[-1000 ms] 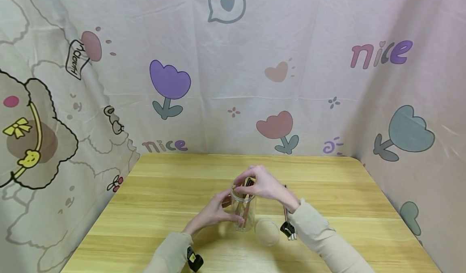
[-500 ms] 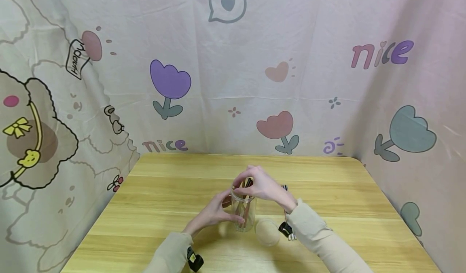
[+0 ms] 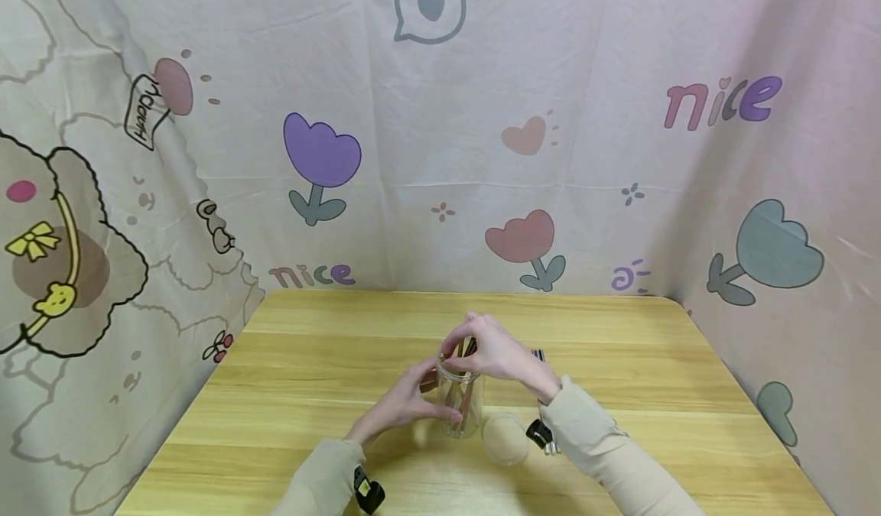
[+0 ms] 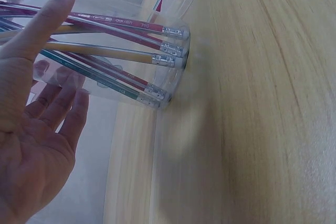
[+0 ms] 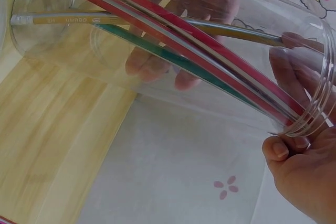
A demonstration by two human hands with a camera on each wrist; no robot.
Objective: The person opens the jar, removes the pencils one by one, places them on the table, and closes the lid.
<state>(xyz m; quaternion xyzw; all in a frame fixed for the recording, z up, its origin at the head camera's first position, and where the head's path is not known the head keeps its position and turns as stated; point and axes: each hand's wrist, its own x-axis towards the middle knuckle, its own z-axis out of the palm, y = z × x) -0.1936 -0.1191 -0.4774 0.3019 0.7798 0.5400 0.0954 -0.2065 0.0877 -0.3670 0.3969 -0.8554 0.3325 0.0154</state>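
A clear jar (image 3: 475,403) stands upright on the table with several pencils inside. Red pencils (image 5: 210,50), a yellow pencil (image 4: 115,53) and a green pencil (image 5: 173,59) lean in it, eraser ends at the bottom. My left hand (image 3: 406,404) grips the jar's side, thumb on the near face and fingers round the far one. Curled over the jar's mouth, my right hand (image 3: 492,348) closes thumb and fingers about the pencils' upper ends at the rim. Which pencil it pinches I cannot tell.
A round, pale see-through lid (image 3: 505,441) lies flat just right of the jar's base. Beyond it, more pencils (image 3: 539,355) lie on the wooden table (image 3: 330,332), partly covered by the right wrist and its black camera (image 3: 540,433). Printed cloth hangs behind and at the sides.
Over the last second my right hand and forearm have shifted slightly left at the jar's mouth. The left hand and the jar have stayed in place.
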